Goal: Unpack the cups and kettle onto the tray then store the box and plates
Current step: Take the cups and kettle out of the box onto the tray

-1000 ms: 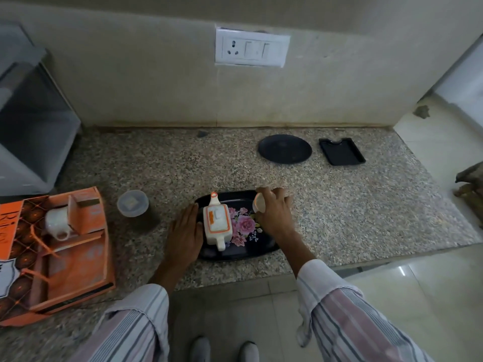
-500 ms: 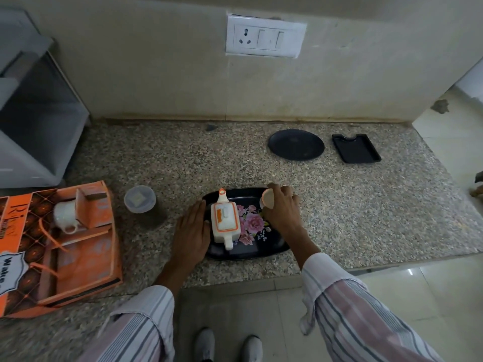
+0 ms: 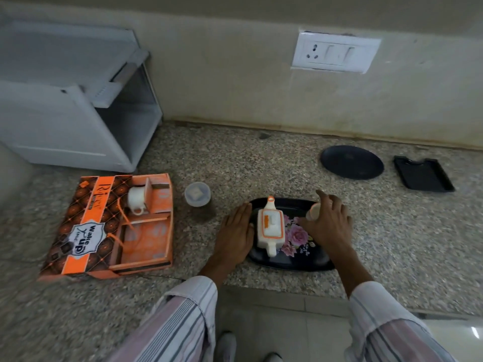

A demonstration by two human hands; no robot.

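The kettle (image 3: pixel 270 227) is white with orange trim, of a square shape, with a small orange-rimmed part at its far end and a short white part pointing toward the person. It stands on the left half of the tray (image 3: pixel 300 262), which is black with pink flowers painted on it. The tray lies near the front edge of the speckled worktop (image 3: pixel 261 173).

One white cup (image 3: pixel 136 199) is still in the orange box (image 3: pixel 88 231), in the far compartment, with its handle toward the near side. The box lies open at the left of the worktop, and its larger near compartment shows only orange lining. A second cup (image 3: pixel 314 211), seen mostly from its side, is in the right hand (image 3: pixel 330 223) above the far right corner of the tray; the fingers curl around it from above.

The left hand (image 3: pixel 236 231) lies flat, with fingers straight and close together, along the left rim of the tray, just beside the kettle.

The right half of the tray is free under the right hand. Between the box and the tray stands a small jar with a clear lid (image 3: pixel 197 194). Far at the right, a round black plate (image 3: pixel 352 162) and a rectangular black plate (image 3: pixel 423 173) lie near the wall, well apart from the tray. A white appliance (image 3: pixel 65 118) stands behind the box.
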